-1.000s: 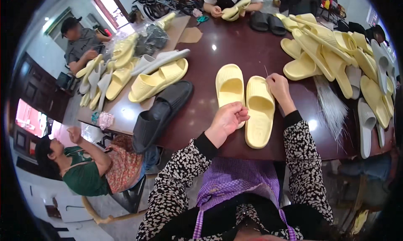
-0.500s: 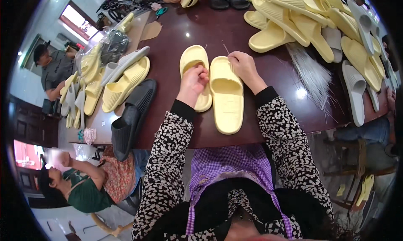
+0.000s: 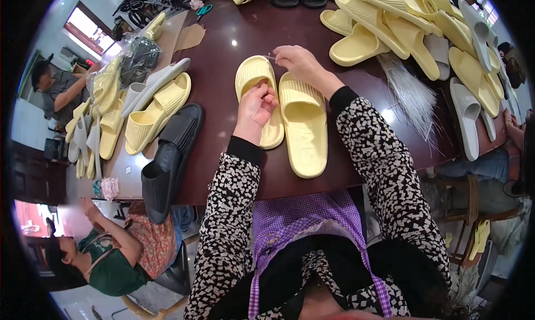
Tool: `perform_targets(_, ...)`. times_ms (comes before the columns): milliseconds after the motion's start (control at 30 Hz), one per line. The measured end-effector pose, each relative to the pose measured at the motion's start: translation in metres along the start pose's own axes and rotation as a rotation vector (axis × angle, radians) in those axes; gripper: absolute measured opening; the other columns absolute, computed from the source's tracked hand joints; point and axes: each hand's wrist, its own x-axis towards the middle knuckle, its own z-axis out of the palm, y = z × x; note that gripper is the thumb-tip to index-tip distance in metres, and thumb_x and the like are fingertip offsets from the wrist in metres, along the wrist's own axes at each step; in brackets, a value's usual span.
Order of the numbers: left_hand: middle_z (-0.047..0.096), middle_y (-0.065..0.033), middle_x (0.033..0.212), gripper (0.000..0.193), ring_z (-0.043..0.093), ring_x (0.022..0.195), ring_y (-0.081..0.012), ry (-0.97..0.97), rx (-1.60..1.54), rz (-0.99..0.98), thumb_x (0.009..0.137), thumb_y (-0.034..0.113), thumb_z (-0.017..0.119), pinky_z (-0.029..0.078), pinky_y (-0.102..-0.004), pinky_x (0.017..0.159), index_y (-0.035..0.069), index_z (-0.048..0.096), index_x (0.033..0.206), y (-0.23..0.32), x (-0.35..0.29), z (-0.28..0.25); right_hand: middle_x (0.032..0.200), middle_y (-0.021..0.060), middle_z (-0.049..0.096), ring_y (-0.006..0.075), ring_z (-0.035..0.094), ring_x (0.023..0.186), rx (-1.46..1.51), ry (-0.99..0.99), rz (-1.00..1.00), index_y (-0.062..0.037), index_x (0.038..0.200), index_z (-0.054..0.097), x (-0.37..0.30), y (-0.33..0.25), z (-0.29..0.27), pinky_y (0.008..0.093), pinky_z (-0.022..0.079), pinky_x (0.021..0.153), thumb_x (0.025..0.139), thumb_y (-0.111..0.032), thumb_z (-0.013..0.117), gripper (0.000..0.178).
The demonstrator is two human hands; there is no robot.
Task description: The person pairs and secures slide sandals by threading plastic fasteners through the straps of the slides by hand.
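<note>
Two yellow slide slippers lie side by side on the dark red table before me: a left slipper (image 3: 255, 64) and a right slipper (image 3: 305, 147). My left hand (image 3: 256, 109) rests over the left slipper's foot opening, fingers curled together at the strap; what they hold, if anything, is hidden. Above the toe ends, my right hand (image 3: 301, 64) reaches leftward from the right slipper, its fingertips together at a thin wire-like tie (image 3: 271, 57) by the left slipper's strap.
A bundle of thin pale strands (image 3: 409, 94) lies to the right, below a heap of yellow and grey slippers (image 3: 384, 27). Black slippers (image 3: 173, 158) and more yellow ones (image 3: 159, 114) stand at left. Scissors (image 3: 205, 10) lie at the far left. Other people sit around the table.
My right hand has moved from the right slipper's strap leftward and up to the tie near the left slipper. My left hand has stayed at the left slipper's strap.
</note>
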Motion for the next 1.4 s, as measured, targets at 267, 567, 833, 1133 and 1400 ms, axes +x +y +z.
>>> perform_targets(267,0.055,-0.0015,0.075,0.016,0.049,0.058,-0.0086,0.024,-0.027,-0.015,0.097,0.008,0.05,0.049,-0.0292,0.058,0.009,0.056,0.112,-0.004,-0.002,0.003,0.093,0.017,0.066,0.0379,0.063,0.088,0.109,-0.419,0.007,-0.0031,0.097,0.064,0.04,0.023,0.017,0.0425,0.049,0.076,0.086,-0.015,0.055,0.018)
perform_targets(567,0.057,-0.0031,0.078,0.017,0.051,0.059,-0.01,-0.009,-0.039,-0.008,0.098,0.009,0.047,0.05,-0.0311,0.06,0.007,0.056,0.113,-0.008,0.002,-0.002,0.093,0.0205,0.066,0.0376,0.063,0.092,-0.124,-0.348,0.04,-0.0006,0.095,0.061,0.019,0.023,0.018,0.0424,0.049,0.078,0.086,-0.009,0.056,0.014)
perform_targets(833,0.062,-0.0113,0.088,0.024,0.058,0.065,-0.0153,-0.064,0.328,0.124,0.095,0.009,0.051,0.053,-0.0311,0.062,-0.001,0.054,0.116,-0.004,-0.048,0.0,0.089,0.0164,0.065,0.0299,0.064,0.086,0.131,-0.048,0.21,0.0004,0.096,0.061,-0.01,-0.003,0.0,0.0353,0.05,0.078,0.088,-0.006,0.059,0.01)
perform_targets(1133,0.065,-0.0023,0.093,0.02,0.056,0.072,-0.006,-0.148,1.098,0.668,0.09,0.004,0.057,0.047,-0.0213,0.064,-0.002,0.063,0.108,0.043,-0.054,0.045,0.084,0.0063,0.064,0.014,0.062,0.081,0.384,-0.004,0.159,0.0002,0.095,0.061,-0.039,-0.045,-0.039,0.0279,0.05,0.075,0.09,-0.002,0.057,0.006)
perform_targets(1400,0.065,-0.0034,0.083,0.013,0.053,0.06,-0.0051,-0.373,0.878,0.229,0.089,0.003,0.058,0.042,-0.0194,0.052,-0.003,0.064,0.098,0.017,-0.016,0.062,0.076,0.0046,0.064,0.0093,0.058,0.074,0.578,0.092,0.384,0.0001,0.091,0.062,-0.062,-0.057,-0.046,0.0261,0.049,0.068,0.09,-0.005,0.059,0.006)
